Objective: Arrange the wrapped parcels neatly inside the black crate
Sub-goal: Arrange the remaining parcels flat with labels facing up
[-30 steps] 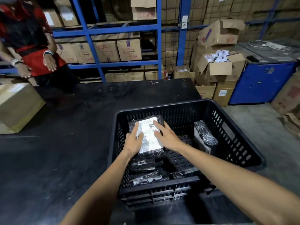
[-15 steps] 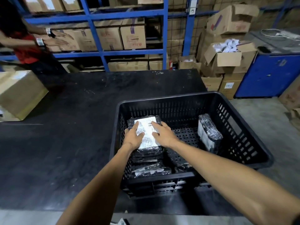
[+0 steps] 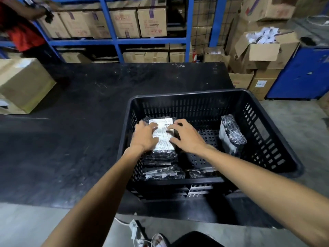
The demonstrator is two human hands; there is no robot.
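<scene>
A black slatted crate (image 3: 187, 94) stands on the dark table. In its left half lies a parcel wrapped in black film with a white label (image 3: 162, 133), on top of a small stack. My left hand (image 3: 145, 136) rests on the parcel's left side and my right hand (image 3: 187, 137) on its right side, fingers spread and pressing down on it. Two more wrapped parcels (image 3: 163, 172) lie flat against the near wall. Another parcel (image 3: 230, 133) leans upright at the crate's right wall.
The black table (image 3: 74, 132) stretches left, with a large cardboard box (image 3: 23, 82) at its far left. Blue racking (image 3: 117, 40) with cartons stands behind. A person in red (image 3: 19, 29) reaches at the shelves, top left. Open cartons (image 3: 263, 49) and a blue cabinet (image 3: 302, 73) fill the right.
Both hands have stayed on the labelled parcel, shifting it slightly within the crate's left half. The person in red turned from the table toward the shelves. My view has tilted downward.
</scene>
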